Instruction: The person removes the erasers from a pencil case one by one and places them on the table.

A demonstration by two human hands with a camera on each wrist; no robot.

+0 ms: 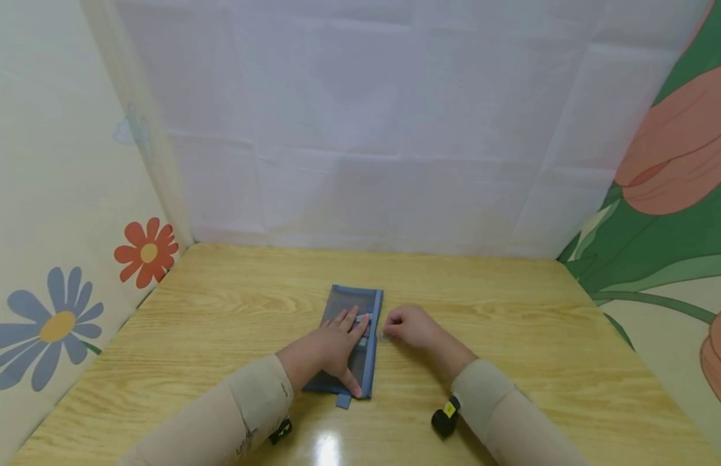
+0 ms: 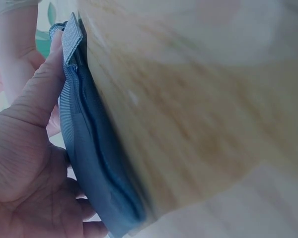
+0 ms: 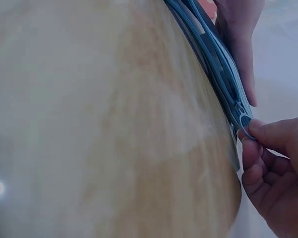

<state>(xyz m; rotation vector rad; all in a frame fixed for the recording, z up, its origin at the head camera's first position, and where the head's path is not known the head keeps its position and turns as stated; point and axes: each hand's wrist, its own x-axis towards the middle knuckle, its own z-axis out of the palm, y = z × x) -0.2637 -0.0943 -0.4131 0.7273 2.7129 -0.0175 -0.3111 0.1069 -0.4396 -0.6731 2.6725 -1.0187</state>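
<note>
A blue mesh zipper pouch point(image 1: 350, 298) lies flat on the table, its zipped edge facing right. My left hand point(image 1: 335, 348) rests on top of it with fingers spread, the thumb near the front end by a small fabric tab point(image 2: 72, 42). At the right edge my right hand point(image 1: 414, 326) pinches the ring-shaped zipper pull point(image 3: 242, 130) between thumb and curled fingers. In the right wrist view, the zipper teeth stand apart on one side of the slider. Small pale items point(image 1: 362, 345) show through the mesh, too unclear to name.
The wooden table point(image 1: 500, 298) extends around the pouch. A white sheet point(image 1: 360, 194) hangs along its back edge, and flower-patterned panels point(image 1: 145, 252) stand at both sides. A black device with a yellow label point(image 1: 445, 421) is attached at the right wrist.
</note>
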